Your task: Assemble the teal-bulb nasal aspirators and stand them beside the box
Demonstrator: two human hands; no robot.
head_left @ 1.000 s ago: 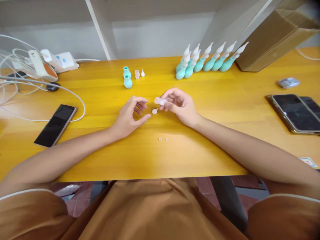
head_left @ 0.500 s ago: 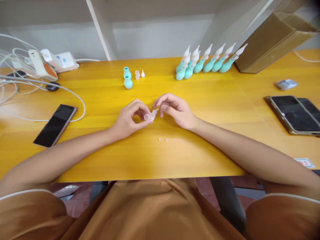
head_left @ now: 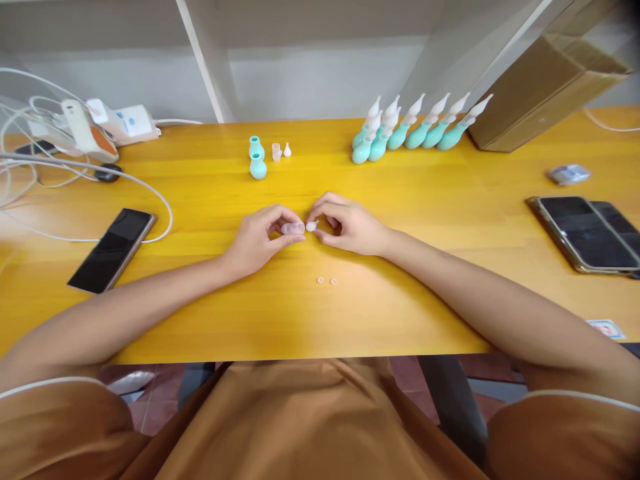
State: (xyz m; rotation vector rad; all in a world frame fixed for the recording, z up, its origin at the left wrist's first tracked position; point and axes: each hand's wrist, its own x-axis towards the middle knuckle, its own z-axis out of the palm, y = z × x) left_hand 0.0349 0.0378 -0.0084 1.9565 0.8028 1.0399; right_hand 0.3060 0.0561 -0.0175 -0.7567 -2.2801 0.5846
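My left hand (head_left: 260, 237) pinches a small clear plastic tube (head_left: 292, 228) between thumb and fingers, low over the yellow table (head_left: 210, 307). My right hand (head_left: 350, 227) pinches a small white tip (head_left: 312, 226) and holds it right at the tube's open end; the two pieces touch or nearly touch. Two tiny white rings (head_left: 326, 281) lie on the table just in front of my hands. Two teal bulbs (head_left: 257, 159), a clear tube and a white tip (head_left: 281, 151) stand farther back.
A row of several assembled teal bulbs with white tips (head_left: 415, 129) lies at the back right beside a cardboard box (head_left: 545, 87). A phone (head_left: 112, 249) lies at left with cables and chargers (head_left: 90, 127). Two more phones (head_left: 585, 233) lie at right.
The clear tube passed from my right hand to my left. My right hand picked the white tip off the table and brought it to the tube's end. Both hands drew together.
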